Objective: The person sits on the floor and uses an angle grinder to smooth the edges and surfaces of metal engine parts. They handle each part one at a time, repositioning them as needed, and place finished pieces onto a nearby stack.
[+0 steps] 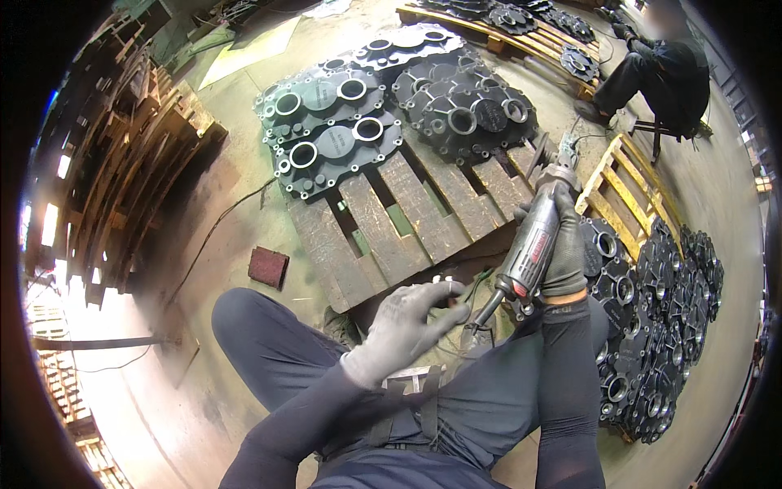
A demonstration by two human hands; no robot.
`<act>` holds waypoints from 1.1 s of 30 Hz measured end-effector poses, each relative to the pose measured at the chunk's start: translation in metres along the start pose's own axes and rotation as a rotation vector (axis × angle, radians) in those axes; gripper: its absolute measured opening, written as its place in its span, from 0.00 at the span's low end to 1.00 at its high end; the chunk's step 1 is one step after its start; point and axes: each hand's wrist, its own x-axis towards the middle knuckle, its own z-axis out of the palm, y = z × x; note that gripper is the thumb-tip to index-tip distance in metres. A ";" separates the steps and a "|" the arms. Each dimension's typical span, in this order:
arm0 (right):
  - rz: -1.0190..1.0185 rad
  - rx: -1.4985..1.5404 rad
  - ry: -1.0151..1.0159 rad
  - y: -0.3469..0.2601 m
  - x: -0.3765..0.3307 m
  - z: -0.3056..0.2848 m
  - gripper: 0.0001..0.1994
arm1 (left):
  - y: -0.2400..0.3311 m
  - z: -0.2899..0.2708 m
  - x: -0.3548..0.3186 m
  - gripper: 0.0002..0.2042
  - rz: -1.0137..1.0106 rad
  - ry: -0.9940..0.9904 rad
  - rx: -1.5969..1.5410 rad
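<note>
Because the grinder [529, 253] right of the pallet [326, 254] looks heavy and rigid, we wrap our right hand [568, 248] round its middle, our left hand [403, 326] half-curled, any pinch unclear.

The grinder [531, 248] has a smooth, shiny, metal-looking body. Rough, scuffed wood makes up the pallet [326, 253]; the dark covers [336, 146] are metal (mostly matt, with brighter spots). The gloves [395, 330] look matt cloth, the brown block [266, 266] coarse.
</note>
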 end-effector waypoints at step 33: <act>-0.020 0.149 -0.073 -0.008 0.002 -0.011 0.23 | -0.108 0.040 0.014 0.13 -0.468 -0.039 -0.511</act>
